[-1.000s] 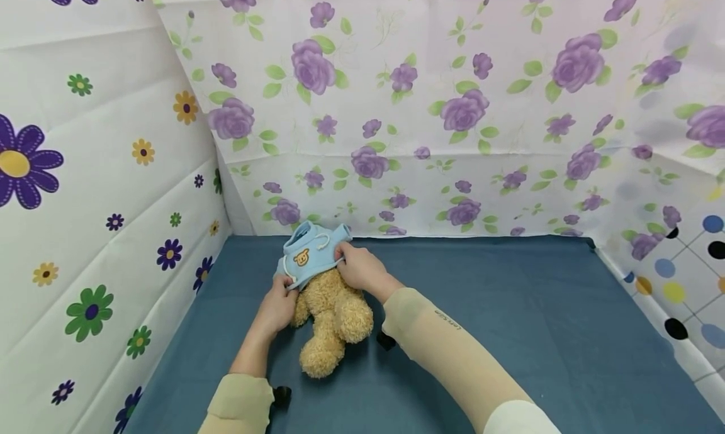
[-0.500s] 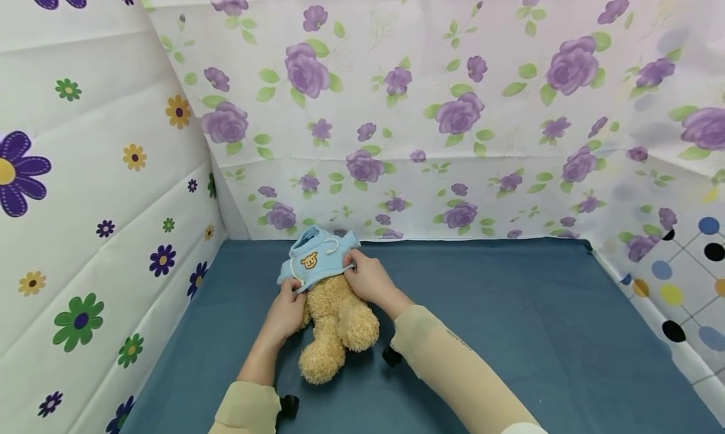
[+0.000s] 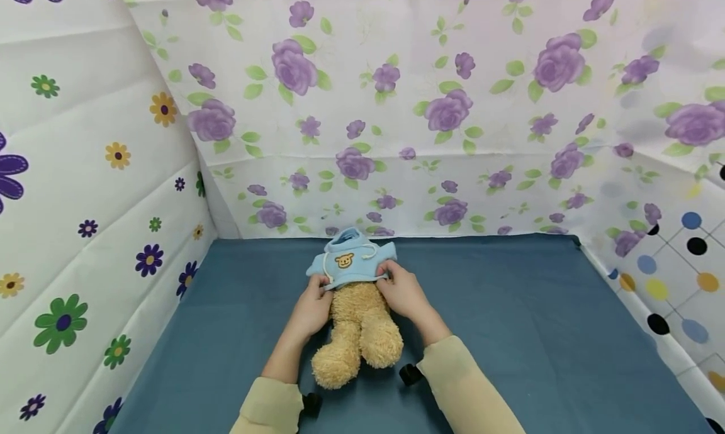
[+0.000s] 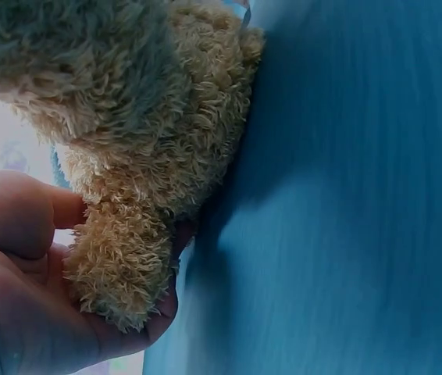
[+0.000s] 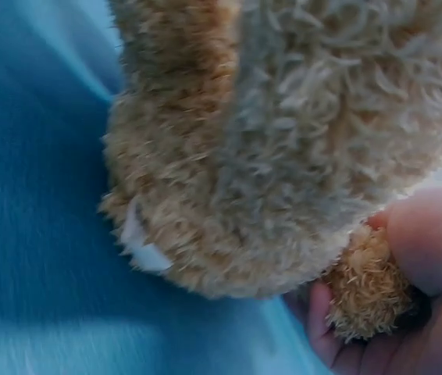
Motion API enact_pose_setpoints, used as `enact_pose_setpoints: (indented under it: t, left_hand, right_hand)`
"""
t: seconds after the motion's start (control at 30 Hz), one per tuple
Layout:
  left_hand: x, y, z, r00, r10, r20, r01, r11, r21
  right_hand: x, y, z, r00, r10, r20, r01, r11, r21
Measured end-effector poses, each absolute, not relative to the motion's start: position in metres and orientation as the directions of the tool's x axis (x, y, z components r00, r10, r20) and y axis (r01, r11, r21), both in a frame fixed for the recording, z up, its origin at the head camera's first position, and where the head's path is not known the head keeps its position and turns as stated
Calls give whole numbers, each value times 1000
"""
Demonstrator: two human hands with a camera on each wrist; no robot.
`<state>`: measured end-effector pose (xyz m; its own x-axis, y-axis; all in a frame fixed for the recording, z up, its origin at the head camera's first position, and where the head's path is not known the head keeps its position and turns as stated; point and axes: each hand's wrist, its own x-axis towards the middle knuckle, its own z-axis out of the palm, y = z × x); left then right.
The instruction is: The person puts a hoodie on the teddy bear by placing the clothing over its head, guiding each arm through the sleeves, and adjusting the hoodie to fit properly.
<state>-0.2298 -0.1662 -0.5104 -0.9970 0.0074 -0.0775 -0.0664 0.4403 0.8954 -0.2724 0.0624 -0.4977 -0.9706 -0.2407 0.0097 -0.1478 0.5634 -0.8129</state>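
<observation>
A tan plush teddy bear (image 3: pixel 358 305) lies on the blue surface, legs toward me. A small light blue hoodie (image 3: pixel 352 263) with a bear emblem and white drawstrings covers its upper part; the head is hidden. My left hand (image 3: pixel 313 305) pinches the hoodie's hem at the left, while my right hand (image 3: pixel 403 294) pinches the right side of the hem. In the left wrist view, the left hand's fingers curl around a furry paw (image 4: pixel 123 266). The right wrist view has another paw (image 5: pixel 369 285) within the right hand, and a white tag (image 5: pixel 143 244) on the bear.
A blue cloth (image 3: pixel 510 333) covers the tabletop. Behind it stands a white sheet (image 3: pixel 408 189) with purple roses. A daisy-patterned sheet (image 3: pixel 124 195) borders the left, and a dotted sheet (image 3: pixel 674 267) the right.
The bear and hoodie have shifted to the right in view and turned straighter, with both hands following and keeping hold of the hem. The head view has also shifted slightly.
</observation>
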Motion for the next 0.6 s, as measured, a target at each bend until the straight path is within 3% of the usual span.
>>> enact_pose_setpoints:
  t: [0.6]
  left_hand:
    - [-226, -102, -508, -990, 136, -37, 26, 436, 899]
  right_hand:
    - [-245, 142, -497, -979, -183, -89, -24, 538, -842]
